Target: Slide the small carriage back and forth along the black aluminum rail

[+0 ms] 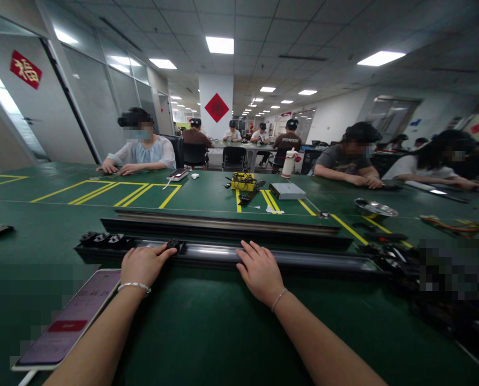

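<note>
A long black rail (215, 254) with a glossy channel lies crosswise on the table before me. My left hand (142, 264) rests on its left part, thumb and forefinger closed against a small black part (174, 245) in the channel. Several similar black parts with metallic tops (102, 239) sit in a row at the rail's left end. Farther right, my right hand (261, 271) lies over the rail with fingers stretched out and holds nothing. Just behind runs a second long dark rail (231, 226), parallel to the first.
A phone with a lit screen (73, 321) lies by my left forearm. At right are a heap of black parts (436, 284) and a metal bowl (375, 208). Farther back stand a grey box (287, 191) and a yellow item with wires (242, 181). Co-workers sit across the green table (207, 332).
</note>
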`<move>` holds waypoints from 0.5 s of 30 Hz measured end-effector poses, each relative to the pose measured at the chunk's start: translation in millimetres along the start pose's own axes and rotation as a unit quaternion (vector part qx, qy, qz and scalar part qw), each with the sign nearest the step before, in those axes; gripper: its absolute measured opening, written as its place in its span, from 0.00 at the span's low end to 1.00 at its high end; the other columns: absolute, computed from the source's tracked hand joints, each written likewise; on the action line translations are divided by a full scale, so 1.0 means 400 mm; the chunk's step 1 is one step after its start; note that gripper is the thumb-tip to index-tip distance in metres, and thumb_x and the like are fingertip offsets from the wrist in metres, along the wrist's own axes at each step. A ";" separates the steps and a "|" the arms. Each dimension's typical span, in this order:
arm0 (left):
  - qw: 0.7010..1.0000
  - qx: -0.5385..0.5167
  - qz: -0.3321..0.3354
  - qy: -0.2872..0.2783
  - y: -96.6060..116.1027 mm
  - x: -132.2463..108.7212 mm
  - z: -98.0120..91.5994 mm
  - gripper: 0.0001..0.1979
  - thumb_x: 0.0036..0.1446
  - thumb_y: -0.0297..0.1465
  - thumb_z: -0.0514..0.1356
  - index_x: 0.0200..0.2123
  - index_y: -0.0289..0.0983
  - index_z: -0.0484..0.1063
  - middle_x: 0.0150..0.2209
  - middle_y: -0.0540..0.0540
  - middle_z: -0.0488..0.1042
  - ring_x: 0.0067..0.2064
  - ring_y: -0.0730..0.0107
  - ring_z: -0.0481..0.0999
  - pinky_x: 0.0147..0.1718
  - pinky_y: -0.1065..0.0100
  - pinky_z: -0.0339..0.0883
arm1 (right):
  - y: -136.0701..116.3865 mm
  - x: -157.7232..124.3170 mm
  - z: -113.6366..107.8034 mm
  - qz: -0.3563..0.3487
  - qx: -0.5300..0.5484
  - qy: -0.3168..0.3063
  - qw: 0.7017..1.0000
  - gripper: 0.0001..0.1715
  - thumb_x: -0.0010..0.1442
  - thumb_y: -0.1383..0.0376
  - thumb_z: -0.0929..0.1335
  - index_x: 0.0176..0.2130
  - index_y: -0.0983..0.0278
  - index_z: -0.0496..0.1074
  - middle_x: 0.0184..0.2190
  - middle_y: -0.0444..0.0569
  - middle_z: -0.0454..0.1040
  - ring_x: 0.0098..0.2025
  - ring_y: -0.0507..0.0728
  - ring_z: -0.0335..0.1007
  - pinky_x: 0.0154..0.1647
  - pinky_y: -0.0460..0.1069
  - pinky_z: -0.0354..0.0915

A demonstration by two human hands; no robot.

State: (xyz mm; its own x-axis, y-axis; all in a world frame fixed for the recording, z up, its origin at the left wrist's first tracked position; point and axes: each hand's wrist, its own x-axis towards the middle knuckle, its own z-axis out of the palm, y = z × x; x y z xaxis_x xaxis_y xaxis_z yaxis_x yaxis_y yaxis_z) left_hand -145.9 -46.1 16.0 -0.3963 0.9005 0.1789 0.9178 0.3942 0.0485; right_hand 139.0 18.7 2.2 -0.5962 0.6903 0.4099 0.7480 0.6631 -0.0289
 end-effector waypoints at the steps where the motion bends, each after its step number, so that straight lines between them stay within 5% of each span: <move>1: 1.000 -0.006 0.004 0.000 0.000 -0.001 0.000 0.19 0.54 0.44 0.44 0.42 0.54 0.70 0.45 0.50 0.73 0.46 0.57 0.69 0.42 0.60 0.55 | 0.000 0.000 0.000 -0.001 -0.001 0.000 1.000 0.21 0.60 0.57 0.56 0.52 0.57 0.62 0.56 0.45 0.58 0.57 0.58 0.50 0.53 0.54 0.48; 15: 1.000 -0.013 -0.002 -0.009 0.004 -0.001 -0.002 0.18 0.54 0.45 0.45 0.42 0.55 0.70 0.47 0.52 0.72 0.47 0.57 0.68 0.44 0.59 0.54 | 0.000 0.000 -0.002 -0.002 0.002 -0.006 1.000 0.22 0.60 0.57 0.56 0.52 0.57 0.62 0.57 0.45 0.58 0.57 0.58 0.50 0.53 0.55 0.49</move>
State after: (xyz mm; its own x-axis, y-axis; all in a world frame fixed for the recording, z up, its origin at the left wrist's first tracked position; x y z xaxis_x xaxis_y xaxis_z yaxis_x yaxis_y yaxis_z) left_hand -144.3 -46.1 16.8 -0.4002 0.9021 0.1616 0.9164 0.3931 0.0750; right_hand 139.4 18.5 2.8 -0.6023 0.6914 0.3990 0.7447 0.6666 -0.0308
